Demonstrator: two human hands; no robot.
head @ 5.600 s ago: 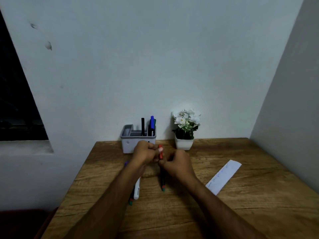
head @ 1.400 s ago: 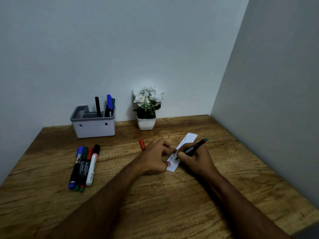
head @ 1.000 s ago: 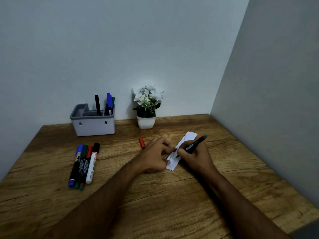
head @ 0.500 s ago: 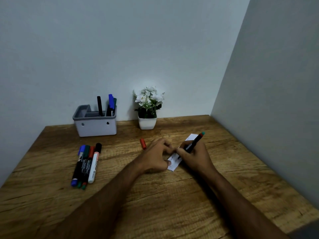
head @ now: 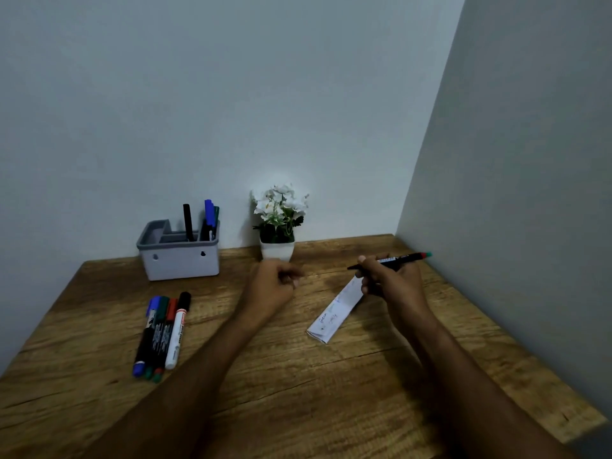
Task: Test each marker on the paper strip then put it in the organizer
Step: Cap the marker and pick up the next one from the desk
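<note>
My right hand [head: 390, 279] grips a black marker [head: 402, 258] nearly level above the far end of the white paper strip [head: 332, 314], its uncapped tip pointing left and its red-and-green end to the right. Faint marks show on the strip. My left hand [head: 273, 288] hovers with curled fingers left of the strip, over the spot where the red cap lay; the cap is hidden. The grey organizer [head: 180, 261] stands at the back left with three markers upright in it. Several capped markers [head: 162, 329] lie side by side in front of it.
A small white pot of white flowers [head: 277, 250] stands against the back wall between the organizer and the strip. A wall runs close along the right edge of the wooden table [head: 298, 385].
My right hand lifted the marker off the strip and turned it nearly level. My left hand let go of the strip and moved left to where the red cap lay.
</note>
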